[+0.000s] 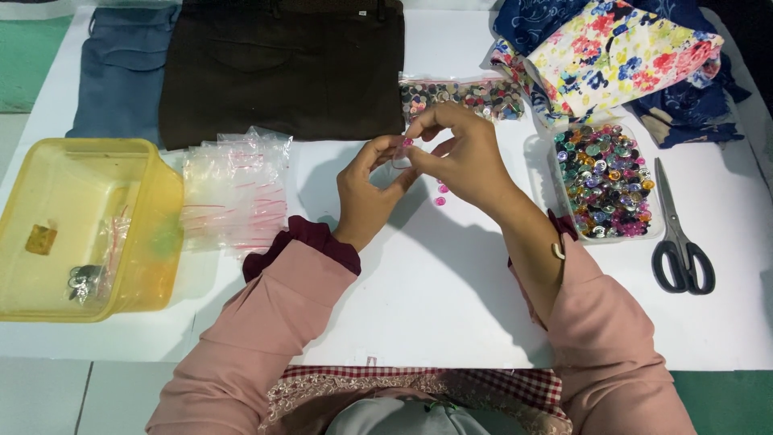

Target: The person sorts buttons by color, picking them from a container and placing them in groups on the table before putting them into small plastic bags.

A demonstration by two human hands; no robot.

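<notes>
1. Pink button, tiny and round, sits pinched between both hands just above the white table, a bit in front of the clear tray of mixed buttons.
2. Left hand is curled narrow, fingertips holding what looks like a small clear bag at the button. Right hand is closed down too, thumb and forefinger nipping the button from above.
3. Handling guess: hard, light and slick, so it probably pops loose easily. Gripping by the rim looks safest; the little bag is limp and thin.
4. Two more pink buttons lie on the table left of the tray.
5. Packaging: a flat clear bag of mixed buttons lies up and left of the tray. A heap of empty clear zip bags with red strips sits far left of it.
6. Further left again is a yellow tub. Black scissors lie just right of the tray.
</notes>
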